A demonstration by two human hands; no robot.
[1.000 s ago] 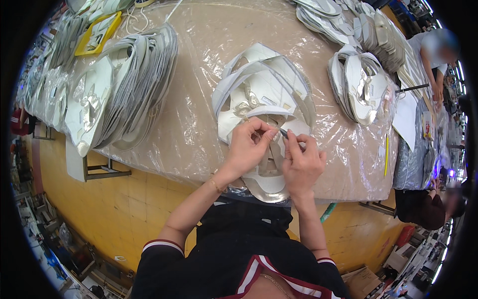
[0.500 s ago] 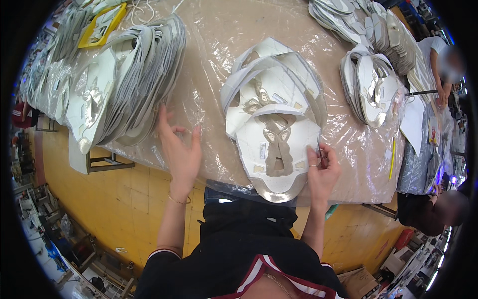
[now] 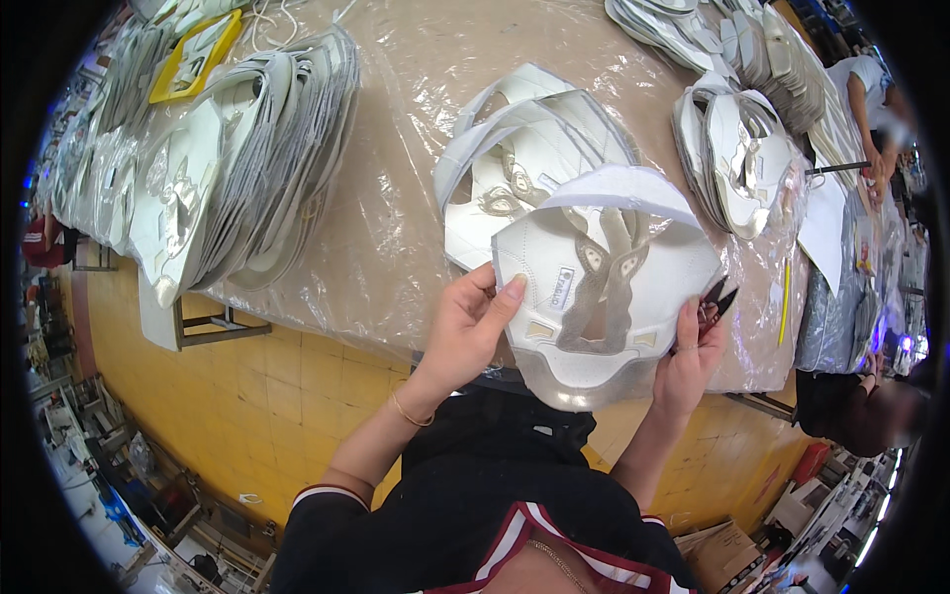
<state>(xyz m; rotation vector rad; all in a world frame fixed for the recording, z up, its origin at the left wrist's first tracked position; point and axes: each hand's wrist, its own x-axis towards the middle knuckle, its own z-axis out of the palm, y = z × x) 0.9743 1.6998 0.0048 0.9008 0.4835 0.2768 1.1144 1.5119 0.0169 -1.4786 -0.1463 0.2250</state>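
A white shoe upper (image 3: 604,297) with gold-beige trim and a toe curve pointing toward me is lifted at the table's front edge. My left hand (image 3: 465,332) pinches its left side between thumb and fingers. On the other side, my right hand (image 3: 693,361) grips its edge and also keeps a small pair of dark thread snips (image 3: 720,300), blades pointing up and out past the fingers. Behind the raised piece, a few more uppers (image 3: 475,223) lie overlapped on the plastic-covered table (image 3: 396,158), partly hidden by it.
A tall stack of uppers (image 3: 267,168) leans at the left, near a yellow tray (image 3: 196,57). Smaller stacks of uppers (image 3: 737,163) stand at the right. A yellow stick (image 3: 785,302) lies near the right edge. Another person (image 3: 861,99) works at the far right.
My left hand has come across from the left stack and taken hold of the upper's left side. The upper has been raised and shifted right, with my right hand and the snips.
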